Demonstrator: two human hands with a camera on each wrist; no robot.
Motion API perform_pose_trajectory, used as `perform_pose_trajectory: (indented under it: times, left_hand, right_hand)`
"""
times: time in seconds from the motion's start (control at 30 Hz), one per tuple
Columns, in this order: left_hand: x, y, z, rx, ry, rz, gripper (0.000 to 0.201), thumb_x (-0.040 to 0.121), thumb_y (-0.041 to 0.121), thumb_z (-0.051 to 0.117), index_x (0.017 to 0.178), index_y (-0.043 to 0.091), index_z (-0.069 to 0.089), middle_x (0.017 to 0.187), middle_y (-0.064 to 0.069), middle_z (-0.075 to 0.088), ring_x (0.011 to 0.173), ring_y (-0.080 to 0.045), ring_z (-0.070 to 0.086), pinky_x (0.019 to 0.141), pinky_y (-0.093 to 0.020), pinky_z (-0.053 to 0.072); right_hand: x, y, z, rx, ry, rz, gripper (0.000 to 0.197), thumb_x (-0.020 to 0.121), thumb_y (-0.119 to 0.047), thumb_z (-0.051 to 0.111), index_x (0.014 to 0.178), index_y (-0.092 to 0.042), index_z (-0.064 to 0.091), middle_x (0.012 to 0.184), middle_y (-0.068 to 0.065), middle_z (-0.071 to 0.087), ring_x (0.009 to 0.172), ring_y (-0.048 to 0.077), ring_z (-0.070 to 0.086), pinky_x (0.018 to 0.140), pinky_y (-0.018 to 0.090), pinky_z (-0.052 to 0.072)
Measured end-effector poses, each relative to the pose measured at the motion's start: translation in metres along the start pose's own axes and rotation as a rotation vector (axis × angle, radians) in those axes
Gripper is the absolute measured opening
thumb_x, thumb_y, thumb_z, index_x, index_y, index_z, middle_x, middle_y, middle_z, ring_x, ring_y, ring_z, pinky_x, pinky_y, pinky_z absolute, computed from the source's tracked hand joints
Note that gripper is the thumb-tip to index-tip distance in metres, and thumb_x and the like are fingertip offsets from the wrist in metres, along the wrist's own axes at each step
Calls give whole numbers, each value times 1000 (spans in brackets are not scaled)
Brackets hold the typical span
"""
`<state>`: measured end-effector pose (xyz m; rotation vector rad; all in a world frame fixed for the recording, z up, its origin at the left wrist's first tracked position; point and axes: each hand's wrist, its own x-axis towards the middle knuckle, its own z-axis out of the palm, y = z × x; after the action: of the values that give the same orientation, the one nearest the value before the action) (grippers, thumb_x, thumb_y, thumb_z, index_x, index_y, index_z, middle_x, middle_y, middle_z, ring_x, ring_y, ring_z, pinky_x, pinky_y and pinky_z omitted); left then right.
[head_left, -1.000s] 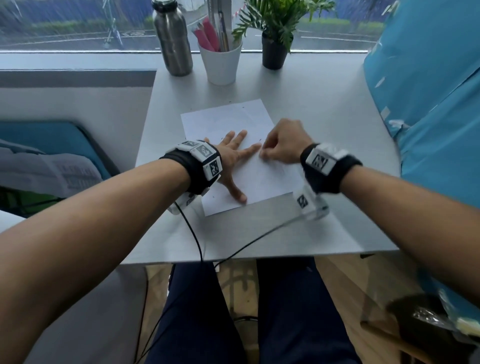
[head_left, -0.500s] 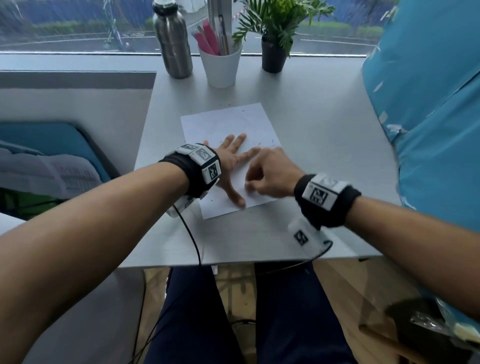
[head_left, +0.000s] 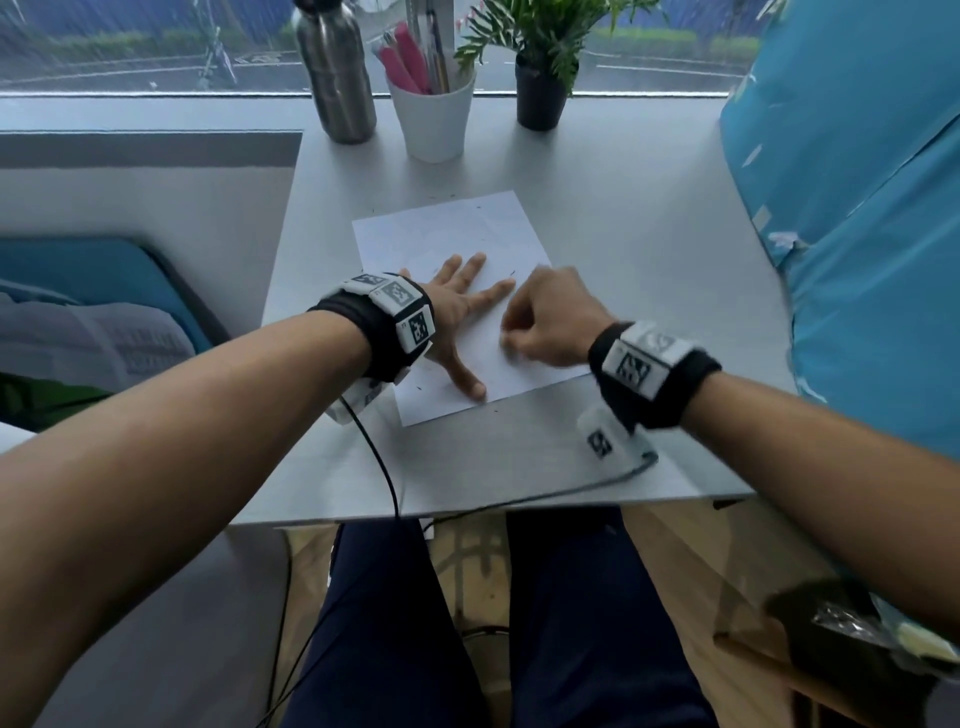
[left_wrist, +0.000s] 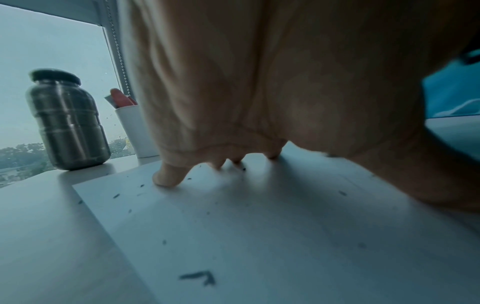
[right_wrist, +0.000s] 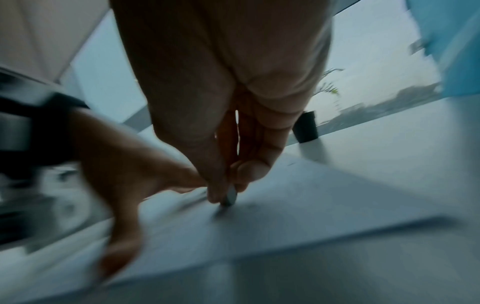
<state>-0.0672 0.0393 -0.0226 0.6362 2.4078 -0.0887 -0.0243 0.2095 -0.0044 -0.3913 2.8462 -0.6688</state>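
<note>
A white sheet of paper (head_left: 447, 228) lies on the grey table (head_left: 649, 218), speckled with small dark crumbs. My left hand (head_left: 457, 306) lies flat on the sheet with fingers spread, pressing it down; the left wrist view shows its fingertips (left_wrist: 168, 179) on the paper (left_wrist: 259, 236). Just right of it, my right hand (head_left: 550, 322) is curled, thumb and fingers pinching a small grey eraser-like piece (right_wrist: 230, 198) whose tip touches the paper (right_wrist: 298, 205). The right wrist view is blurred by motion.
At the table's back stand a steel bottle (head_left: 337, 73), a white cup of pens (head_left: 434, 117) and a potted plant (head_left: 543, 93). Blue fabric (head_left: 857, 208) borders the right side. Wrist cables (head_left: 384, 467) trail over the near table edge.
My right hand slid across the sheet toward me and leftward, then back a little, keeping its pinch. The left hand stayed flat on the paper.
</note>
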Motion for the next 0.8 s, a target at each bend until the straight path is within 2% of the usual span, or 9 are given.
perform_pose_trajectory:
  times: [0.07,0.2,0.37,0.4,0.47,0.53,0.63,0.73,0.8]
  left_hand:
    - [1,0,2,4,5,0,151,35,84,74,141,53,-27,153,8,-39,144,-19,-29,110,-72,1]
    - [-2,-3,2,-40,25,12,148,34,85,74,142,55,-24,155,9,-36,145,-18,-28,110,-71,-1]
    - [-12,1,11,-64,70,-78,140,45,91,65,149,46,-19,159,0,-30,148,-22,-21,113,-66,-1]
    - [-17,2,12,-41,95,-98,139,47,91,63,152,42,-14,161,-4,-23,149,-24,-15,114,-66,2]
    - [-26,2,12,20,192,-91,135,49,89,65,155,30,6,162,-11,3,149,-27,8,117,-59,10]
    - [-30,1,12,-4,279,2,123,54,78,74,152,23,25,159,-8,19,145,-25,22,118,-47,17]
    - [-31,0,18,-108,261,117,120,58,66,82,155,29,19,164,-1,6,149,-20,7,119,-36,11]
    - [-28,-1,24,-93,223,104,129,56,69,81,156,33,9,164,3,-6,150,-21,-1,121,-40,4]
    - [-26,-3,27,-79,217,94,132,54,74,78,156,34,5,164,4,-9,150,-20,-4,121,-44,3]
  right_hand:
    - [-14,-7,8,6,-58,-44,7,74,-17,75,79,-15,79,76,-4,74,67,2,61,81,19,51]
    - [-8,15,-4,42,74,84,9,72,-18,77,80,-13,79,75,0,74,72,12,68,77,25,57]
    - [6,21,-12,30,69,122,8,74,-14,75,81,-12,79,75,2,73,74,13,67,76,27,58]
    - [12,20,-13,22,68,128,8,74,-13,75,81,-12,79,76,3,73,75,15,67,76,28,58]
    - [24,16,-13,5,69,136,8,72,-10,73,78,-14,78,75,5,71,77,19,67,77,28,58]
    - [33,12,-11,-10,73,124,10,71,-9,72,75,-16,77,76,6,71,77,21,68,78,29,58]
    - [36,9,-7,-29,68,94,8,72,-11,73,74,-17,76,77,7,71,75,24,68,77,32,59]
    - [28,8,-3,2,125,143,5,73,-15,75,76,-18,76,80,6,71,74,22,67,74,30,58]
    - [10,0,10,32,127,129,5,73,-17,74,77,-18,76,80,4,71,73,18,65,68,24,53]
